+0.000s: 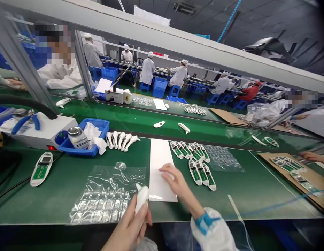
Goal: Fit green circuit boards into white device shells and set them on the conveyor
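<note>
My left hand is wrapped round a white handheld device, its narrow tip pointing up. Over a white sheet hovers or rests my right hand, thumb and fingers curled near each other; whether something small is between them cannot be made out. A blue strap circles my right wrist. Left of the sheet lies clear plastic film with square pockets. Right of it, several white half-shells with green circuit boards stand in two rows. Several white devices are lined up behind the film.
A blue tray holds a jar and tissues. Beside it is a grey box with blue pliers. One open shell lies at left. A green conveyor carries white parts. Cardboard lies at right, near another person's hand.
</note>
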Demonstrator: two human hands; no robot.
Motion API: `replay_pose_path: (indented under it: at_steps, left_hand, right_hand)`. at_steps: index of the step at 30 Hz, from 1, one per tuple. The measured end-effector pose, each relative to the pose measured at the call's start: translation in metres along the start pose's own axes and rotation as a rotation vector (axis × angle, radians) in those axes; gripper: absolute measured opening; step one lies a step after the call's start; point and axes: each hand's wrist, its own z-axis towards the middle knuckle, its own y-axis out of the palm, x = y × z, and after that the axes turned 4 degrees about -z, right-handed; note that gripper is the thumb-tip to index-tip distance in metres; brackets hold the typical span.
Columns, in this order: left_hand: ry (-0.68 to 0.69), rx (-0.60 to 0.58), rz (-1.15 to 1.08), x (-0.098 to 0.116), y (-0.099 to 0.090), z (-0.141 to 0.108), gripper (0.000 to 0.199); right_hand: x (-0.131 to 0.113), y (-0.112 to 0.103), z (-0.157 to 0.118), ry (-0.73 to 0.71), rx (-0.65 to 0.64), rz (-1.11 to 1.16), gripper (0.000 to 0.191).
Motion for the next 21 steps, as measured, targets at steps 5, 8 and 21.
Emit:
replay_pose_path:
  at_steps: [5,8,21]
  left_hand:
    - [0.071,-0.017,0.045,-0.002,0.031,0.055,0.043]
    - [0.078,0.015,0.037,-0.013,0.035,0.079,0.046]
    - [0.017,-0.003,0.055,-0.004,0.033,0.068,0.053]
  right_hand:
    - [0.063,-0.033,0.037,0.027,-0.001,-0.107,0.013]
    - [0.071,-0.029,0.04,0.041,-0.032,-0.121,0.011]
    - [0.023,-0.022,0.029,0.169,0.087,0.106,0.017]
